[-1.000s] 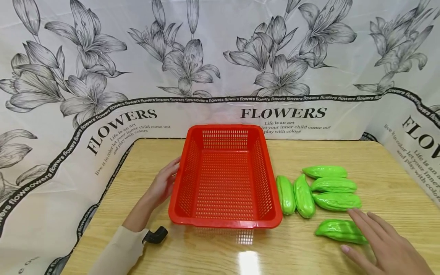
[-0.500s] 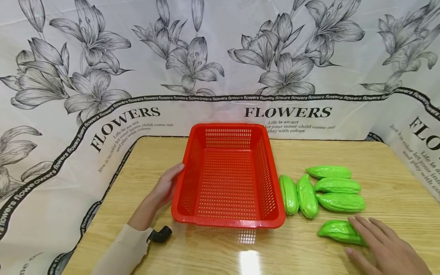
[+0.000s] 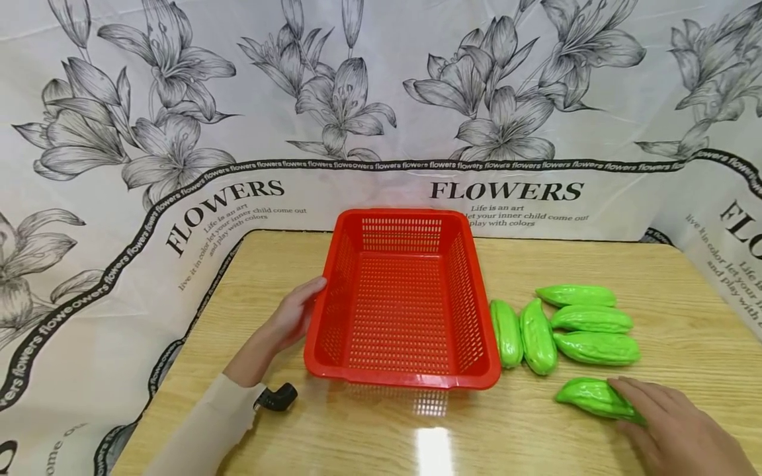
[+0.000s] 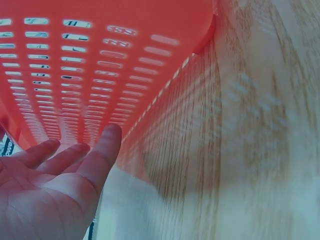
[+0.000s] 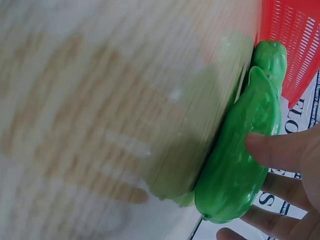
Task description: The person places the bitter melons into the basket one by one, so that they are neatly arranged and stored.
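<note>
A red perforated plastic basket (image 3: 401,311) stands on the wooden table, with nothing inside it. My left hand (image 3: 297,311) is at its left side; in the left wrist view the fingers (image 4: 102,152) reach out fairly straight against the slotted outer wall. At the right front lies a glossy green bitter melon (image 3: 592,396), and my right hand (image 3: 678,420) holds its right end. The right wrist view has the thumb (image 5: 265,147) on one side of this bitter melon (image 5: 237,150) and the other fingers on the far side, partly hidden.
Two bitter melons (image 3: 538,338) lie lengthwise against the basket's right side. Three more (image 3: 595,318) lie stacked in a row beyond them. A short black elbow-shaped piece (image 3: 278,396) is at the left wrist. A flower-printed cloth (image 3: 369,132) surrounds the table (image 3: 333,436).
My right hand has lowered onto the near bitter melon and its fingers have closed round it. The left hand stays at the basket. The whole view has shifted slightly.
</note>
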Action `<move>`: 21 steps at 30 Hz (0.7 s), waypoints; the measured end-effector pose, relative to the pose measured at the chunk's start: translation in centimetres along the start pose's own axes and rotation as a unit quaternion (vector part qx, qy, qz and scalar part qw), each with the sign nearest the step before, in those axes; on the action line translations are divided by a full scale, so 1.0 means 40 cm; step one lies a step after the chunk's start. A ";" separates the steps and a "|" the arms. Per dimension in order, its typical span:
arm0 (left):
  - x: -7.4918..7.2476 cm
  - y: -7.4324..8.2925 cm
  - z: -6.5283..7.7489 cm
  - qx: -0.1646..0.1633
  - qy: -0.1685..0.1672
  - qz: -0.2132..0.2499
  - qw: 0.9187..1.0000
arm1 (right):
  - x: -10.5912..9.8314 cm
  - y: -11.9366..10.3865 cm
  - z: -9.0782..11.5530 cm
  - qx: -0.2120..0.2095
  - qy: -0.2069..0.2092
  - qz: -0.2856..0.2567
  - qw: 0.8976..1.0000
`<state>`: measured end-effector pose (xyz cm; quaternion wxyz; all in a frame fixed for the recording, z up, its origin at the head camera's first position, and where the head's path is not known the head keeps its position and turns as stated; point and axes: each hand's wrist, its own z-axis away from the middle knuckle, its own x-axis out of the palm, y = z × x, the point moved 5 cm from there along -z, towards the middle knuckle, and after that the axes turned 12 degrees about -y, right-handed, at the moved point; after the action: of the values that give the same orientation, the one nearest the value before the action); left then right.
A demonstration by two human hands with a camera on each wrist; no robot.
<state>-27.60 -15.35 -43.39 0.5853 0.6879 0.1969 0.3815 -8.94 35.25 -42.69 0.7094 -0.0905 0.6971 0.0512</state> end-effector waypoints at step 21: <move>-0.004 0.000 -0.002 -0.001 -0.005 -0.006 1.000 | -0.068 -0.022 -0.024 -0.048 0.050 -0.027 0.997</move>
<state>-27.76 -15.40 -43.42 0.5894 0.6879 0.1973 0.3747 -9.78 34.33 -39.92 0.6697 -0.1460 0.7255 0.0612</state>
